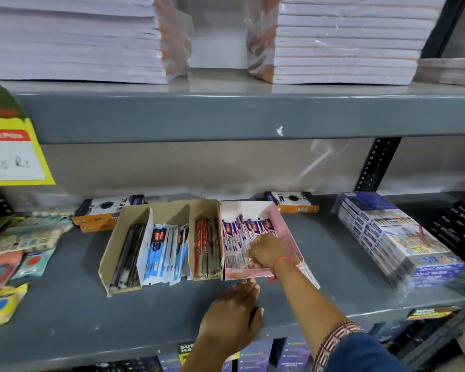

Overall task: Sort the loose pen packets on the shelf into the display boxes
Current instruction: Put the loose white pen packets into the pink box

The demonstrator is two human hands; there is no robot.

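Note:
A pink display box (pixel 286 234) stands mid-shelf, filled with purple-and-white pen packets (pixel 242 229). My right hand (pixel 267 251) is inside it, fingers closed on the packets near the front. My left hand (pixel 232 318) rests flat on the shelf just in front of the box, fingers together, holding nothing. To the left stands a brown cardboard box (pixel 118 232) with dividers: black pens (pixel 126 256), blue-and-white packets (pixel 163 251) and red packets (pixel 206 248) lie in separate sections.
Orange-and-black boxes (pixel 105 210) lie behind the display boxes. Wrapped blue colour-pencil packs (pixel 395 237) sit at the right, eraser and sharpener packs (pixel 16 248) at the left. The grey shelf (pixel 91 312) has bare room in front. Notebook stacks (pixel 346 41) fill the shelf above.

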